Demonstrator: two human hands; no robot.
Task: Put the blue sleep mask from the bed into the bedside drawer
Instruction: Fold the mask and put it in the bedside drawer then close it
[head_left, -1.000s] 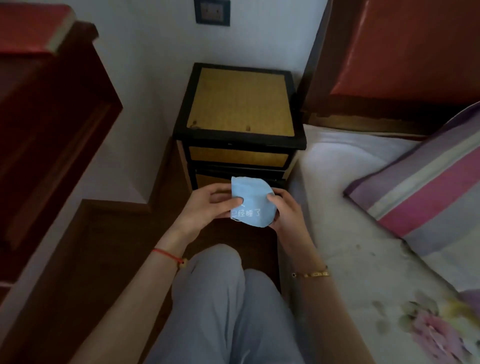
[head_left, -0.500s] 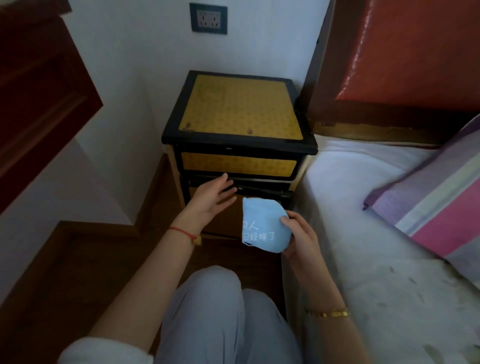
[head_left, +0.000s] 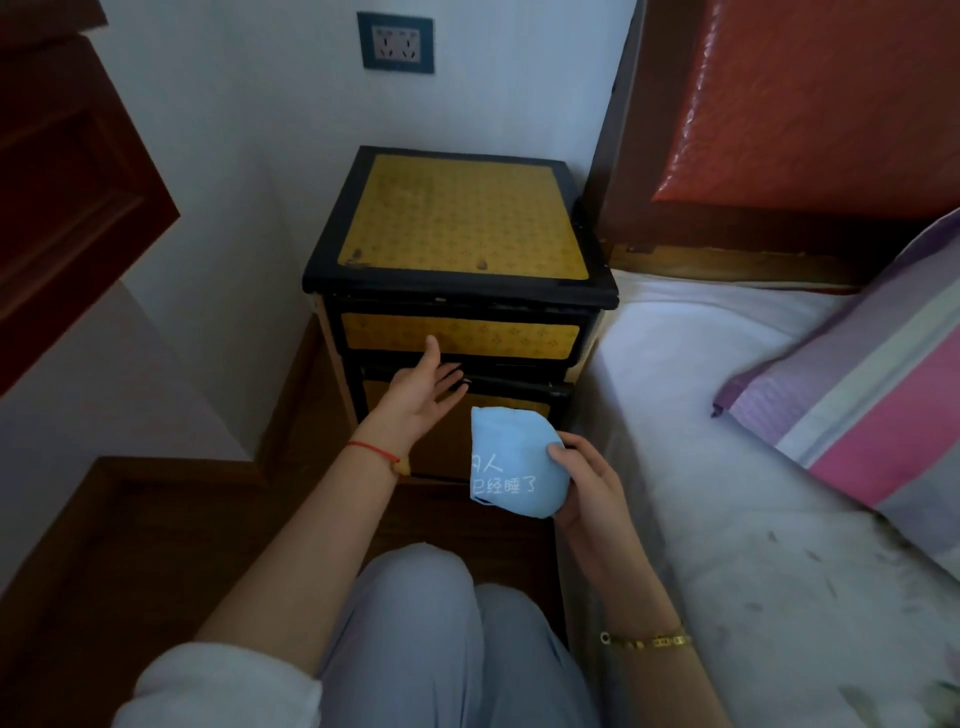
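The blue sleep mask (head_left: 511, 462), folded, with white writing on it, is gripped in my right hand (head_left: 587, 480) in front of the bedside cabinet (head_left: 460, 223). That cabinet is black-framed with yellow panels. Its top drawer (head_left: 460, 335) is closed. My left hand (head_left: 423, 389) is stretched out, fingers apart, with its fingertips at the dark gap under the top drawer and its thumb against the drawer's yellow front. A lower drawer (head_left: 519, 405) sits partly hidden behind the hand and the mask.
The bed (head_left: 727, 467) with a white sheet lies to the right, with a striped pillow (head_left: 872, 384) and a red padded headboard (head_left: 810, 104). A dark red wooden piece of furniture (head_left: 67, 171) juts in at the left. My knees (head_left: 447, 623) are below, over wooden floor.
My left hand has let go of the mask and reached forward to the cabinet's drawer front. My right hand keeps the mask, lower and to the right. The view has come closer to the cabinet.
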